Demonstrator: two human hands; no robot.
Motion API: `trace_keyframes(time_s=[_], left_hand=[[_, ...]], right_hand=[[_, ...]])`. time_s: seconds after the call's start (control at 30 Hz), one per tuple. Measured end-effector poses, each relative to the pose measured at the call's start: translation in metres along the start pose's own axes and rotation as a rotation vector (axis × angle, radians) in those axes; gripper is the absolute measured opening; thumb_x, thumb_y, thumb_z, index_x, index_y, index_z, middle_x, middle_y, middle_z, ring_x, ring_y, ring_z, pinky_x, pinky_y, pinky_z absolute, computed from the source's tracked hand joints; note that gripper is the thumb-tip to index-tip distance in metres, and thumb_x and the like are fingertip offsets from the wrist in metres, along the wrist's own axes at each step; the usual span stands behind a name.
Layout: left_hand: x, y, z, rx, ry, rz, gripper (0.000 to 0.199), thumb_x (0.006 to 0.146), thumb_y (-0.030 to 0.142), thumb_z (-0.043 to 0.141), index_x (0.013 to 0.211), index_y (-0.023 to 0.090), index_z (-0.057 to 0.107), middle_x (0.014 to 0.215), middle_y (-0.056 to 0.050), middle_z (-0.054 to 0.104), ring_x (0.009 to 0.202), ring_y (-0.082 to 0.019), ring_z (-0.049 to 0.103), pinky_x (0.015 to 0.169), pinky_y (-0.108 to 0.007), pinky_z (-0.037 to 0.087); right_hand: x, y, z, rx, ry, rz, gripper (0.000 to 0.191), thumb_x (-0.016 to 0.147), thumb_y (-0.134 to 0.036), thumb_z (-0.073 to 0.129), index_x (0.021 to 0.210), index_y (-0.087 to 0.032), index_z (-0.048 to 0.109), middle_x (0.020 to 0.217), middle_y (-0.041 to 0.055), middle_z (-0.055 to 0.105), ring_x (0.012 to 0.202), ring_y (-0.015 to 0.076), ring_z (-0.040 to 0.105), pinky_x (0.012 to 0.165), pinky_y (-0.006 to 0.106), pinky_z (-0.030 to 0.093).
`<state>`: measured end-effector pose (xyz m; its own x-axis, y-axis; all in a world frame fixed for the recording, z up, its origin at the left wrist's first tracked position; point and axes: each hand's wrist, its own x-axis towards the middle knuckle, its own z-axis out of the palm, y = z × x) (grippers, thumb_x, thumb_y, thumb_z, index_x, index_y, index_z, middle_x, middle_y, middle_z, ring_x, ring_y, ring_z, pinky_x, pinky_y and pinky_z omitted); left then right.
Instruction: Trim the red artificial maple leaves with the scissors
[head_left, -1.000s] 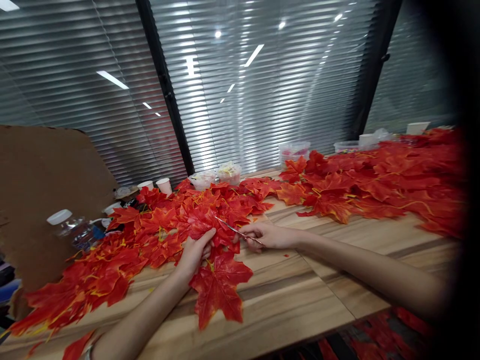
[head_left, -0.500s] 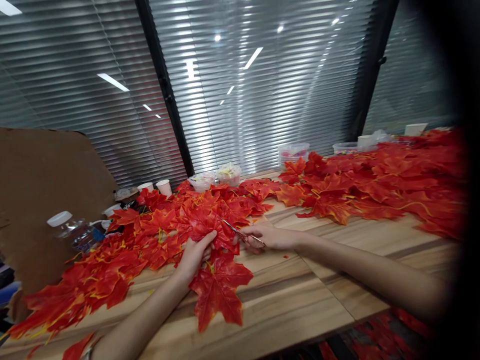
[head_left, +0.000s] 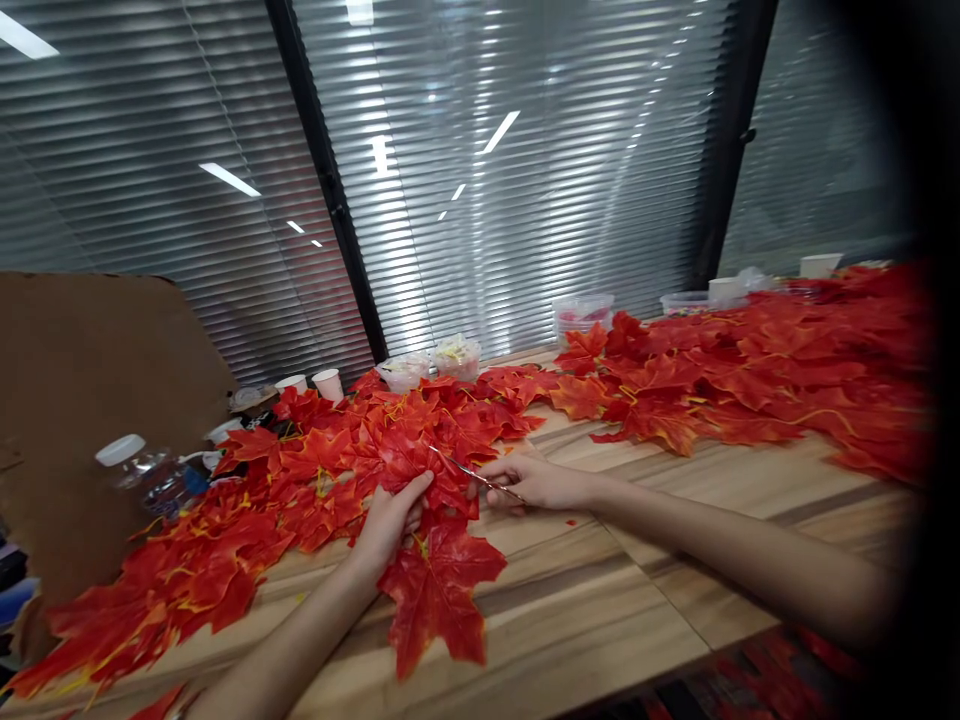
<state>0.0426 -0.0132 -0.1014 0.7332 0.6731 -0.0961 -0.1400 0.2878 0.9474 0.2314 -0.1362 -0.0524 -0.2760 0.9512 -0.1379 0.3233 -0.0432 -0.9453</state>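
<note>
My left hand (head_left: 394,517) is closed on a red artificial maple leaf (head_left: 407,457), its thumb pressed on top. My right hand (head_left: 525,482) grips a pair of small scissors (head_left: 480,474) by the handles. The blades point left across the held leaf, close to my left thumb; whether they touch the leaf I cannot tell. Just below my left hand hangs or lies another red maple leaf (head_left: 442,592), spread out over the wooden table. A pile of similar leaves (head_left: 315,450) sits directly behind both hands.
A second leaf heap (head_left: 757,370) covers the table's (head_left: 570,620) right side. Along the back stand a paper cup (head_left: 328,385), tubs of small pieces (head_left: 456,358) and a clear container (head_left: 583,315). A plastic jar (head_left: 146,470) and cardboard (head_left: 97,400) are at left.
The scissors and my right hand have shifted slightly, and the blades look closer together. My left hand keeps its hold on the leaf. The camera view has tilted a little upward.
</note>
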Motion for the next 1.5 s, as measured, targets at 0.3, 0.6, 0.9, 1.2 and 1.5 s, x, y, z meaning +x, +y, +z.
trace_keyframes(time_s=[0.3,0.6,0.9,1.2,1.5], left_hand=[[0.001,-0.001,0.000,-0.004,0.011,-0.015,0.044,0.064,0.043,0.069,0.058,0.019,0.032,0.040,0.010,0.027,0.033,-0.002,0.017,0.036,-0.019,0.009],[-0.001,0.001,0.002,0.018,-0.009,-0.003,0.043,0.066,0.042,0.067,0.060,0.020,0.031,0.040,0.011,0.025,0.034,-0.002,0.016,0.036,-0.019,0.008],[-0.002,0.003,0.003,0.007,0.008,-0.007,0.044,0.062,0.042,0.069,0.060,0.020,0.031,0.041,0.012,0.024,0.034,-0.002,0.016,0.036,-0.018,0.008],[-0.001,0.001,0.001,0.031,-0.006,-0.001,0.044,0.068,0.042,0.065,0.059,0.020,0.028,0.041,0.011,0.024,0.035,-0.003,0.016,0.037,-0.019,0.009],[-0.002,0.001,0.002,0.035,-0.005,0.002,0.043,0.070,0.041,0.064,0.062,0.021,0.027,0.042,0.011,0.023,0.036,-0.003,0.016,0.037,-0.019,0.009]], right_hand=[[-0.001,-0.001,0.000,-0.004,-0.020,-0.032,0.046,0.083,-0.052,0.045,0.106,-0.013,0.052,0.060,-0.0039,0.041,0.054,0.0083,0.035,0.051,0.020,0.027],[-0.003,-0.008,0.000,-0.063,-0.039,-0.023,0.045,0.084,-0.051,0.044,0.106,-0.013,0.053,0.064,-0.0031,0.040,0.055,0.0080,0.035,0.050,0.020,0.027],[0.000,0.000,-0.001,-0.037,-0.022,-0.006,0.041,0.079,-0.049,0.054,0.096,-0.012,0.056,0.058,-0.0049,0.038,0.050,0.0066,0.032,0.047,0.019,0.025],[-0.002,-0.006,0.002,-0.037,-0.006,-0.012,0.033,0.081,-0.045,0.052,0.087,-0.012,0.054,0.051,-0.0059,0.039,0.047,0.0061,0.030,0.045,0.019,0.020],[0.002,0.004,-0.001,-0.038,-0.046,0.004,0.037,0.082,-0.040,0.051,0.107,-0.012,0.054,0.057,-0.0054,0.038,0.050,0.0069,0.033,0.048,0.019,0.026]])
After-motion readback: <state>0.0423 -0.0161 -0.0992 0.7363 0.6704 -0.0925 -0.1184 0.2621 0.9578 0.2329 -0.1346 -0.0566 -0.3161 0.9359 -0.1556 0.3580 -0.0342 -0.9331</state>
